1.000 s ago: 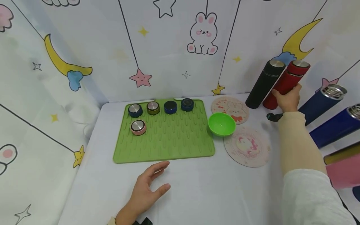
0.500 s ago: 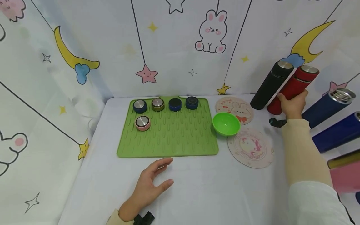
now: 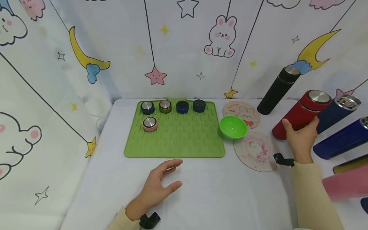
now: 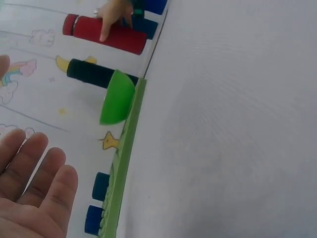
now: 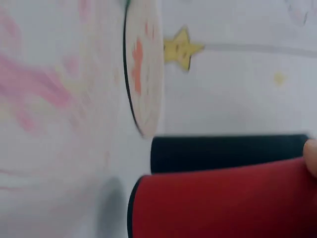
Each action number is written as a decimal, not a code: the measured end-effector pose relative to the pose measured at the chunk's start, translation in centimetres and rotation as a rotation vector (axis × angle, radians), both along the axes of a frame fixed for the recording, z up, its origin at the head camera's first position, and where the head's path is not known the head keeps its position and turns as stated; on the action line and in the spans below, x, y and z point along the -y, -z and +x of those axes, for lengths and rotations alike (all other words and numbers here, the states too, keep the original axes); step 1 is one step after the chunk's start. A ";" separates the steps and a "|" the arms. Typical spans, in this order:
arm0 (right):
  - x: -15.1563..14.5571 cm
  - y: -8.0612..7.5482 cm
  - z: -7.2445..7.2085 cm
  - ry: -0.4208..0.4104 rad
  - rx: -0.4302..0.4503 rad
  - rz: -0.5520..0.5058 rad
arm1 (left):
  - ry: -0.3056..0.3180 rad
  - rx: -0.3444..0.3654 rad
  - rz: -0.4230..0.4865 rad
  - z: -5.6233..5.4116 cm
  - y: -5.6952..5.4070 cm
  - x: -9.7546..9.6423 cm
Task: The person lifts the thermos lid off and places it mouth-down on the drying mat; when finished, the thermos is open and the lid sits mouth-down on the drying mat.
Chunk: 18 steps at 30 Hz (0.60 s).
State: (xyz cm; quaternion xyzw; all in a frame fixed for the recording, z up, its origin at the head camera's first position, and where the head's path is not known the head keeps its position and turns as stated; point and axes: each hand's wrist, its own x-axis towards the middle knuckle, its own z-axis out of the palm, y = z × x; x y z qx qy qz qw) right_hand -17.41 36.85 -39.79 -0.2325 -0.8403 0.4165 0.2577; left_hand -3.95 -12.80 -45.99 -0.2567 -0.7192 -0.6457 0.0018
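Observation:
My right hand (image 3: 302,139) grips a red thermos flask (image 3: 302,111) around its body, its steel-topped cap still on. In the right wrist view the flask's base (image 5: 141,208) overlaps a shadow on the white cloth. Behind it a black thermos flask (image 3: 278,91) stands upright, and a navy flask (image 3: 334,115) with a bare steel mouth stands just to its right. My left hand (image 3: 158,187) hovers with relaxed fingers in front of the green ridged mat (image 3: 175,145), holding nothing. Several flask lids sit on the mat, among them a pink one (image 3: 149,124).
A bright green bowl (image 3: 233,127) stands at the mat's right edge, overlapping two round printed placemats (image 3: 256,151). Along the right side stand a blue flask (image 3: 342,140), an olive flask (image 3: 350,163) and a pink flask (image 3: 345,185). A patterned cloth backdrop (image 3: 184,48) rises behind the table.
The right hand has drawn the red flask away from the black flask, toward the near side of the table. The left hand keeps its pose while the head view shifts slightly.

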 end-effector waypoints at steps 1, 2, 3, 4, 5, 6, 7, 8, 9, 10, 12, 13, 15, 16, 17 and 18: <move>0.6 0.1 1.0 -0.014 -0.019 0.020 | 0.007 0.003 -0.005 0.0 -0.2 0.0; 1.3 0.1 2.1 -0.034 -0.038 0.037 | 0.016 0.004 -0.009 0.0 -0.4 0.0; 2.1 0.0 3.2 -0.055 -0.055 0.051 | 0.025 0.006 -0.013 -0.1 -0.7 0.0; 2.8 0.0 4.2 -0.079 -0.063 0.063 | 0.034 0.007 -0.015 -0.2 -1.0 -0.1; 3.6 -0.1 5.2 -0.113 -0.085 0.073 | 0.042 0.005 -0.019 -0.3 -1.4 -0.2; 4.3 -0.2 6.1 -0.149 -0.093 0.081 | 0.051 0.000 -0.019 -0.5 -1.8 -0.3; 5.1 -0.4 6.9 -0.190 -0.105 0.082 | 0.060 -0.008 -0.020 -0.7 -2.2 -0.4; 5.8 -0.6 7.7 -0.236 -0.112 0.084 | 0.073 -0.012 -0.016 -1.0 -2.8 -0.6; 6.5 -0.7 8.4 -0.288 -0.124 0.078 | 0.088 -0.021 -0.014 -1.2 -3.4 -0.8; 7.2 -0.9 8.9 -0.342 -0.135 0.078 | 0.104 -0.032 -0.014 -1.5 -4.1 -1.1; 8.6 -1.1 9.9 -0.463 -0.159 0.075 | 0.146 -0.062 -0.004 -2.1 -5.6 -1.7; 9.3 -1.2 10.3 -0.529 -0.179 0.075 | 0.175 -0.082 0.006 -2.5 -6.3 -2.1; 10.7 -1.1 11.0 -0.677 -0.215 0.054 | 0.242 -0.128 0.030 -3.1 -7.8 -3.1; 11.3 -1.0 11.2 -0.753 -0.227 0.039 | 0.282 -0.148 0.045 -3.5 -8.6 -3.5; 12.0 -0.9 11.5 -0.834 -0.242 0.010 | 0.322 -0.166 0.057 -3.8 -9.4 -4.0; 12.6 -0.7 11.6 -0.917 -0.253 -0.020 | 0.366 -0.178 0.068 -4.0 -10.1 -4.5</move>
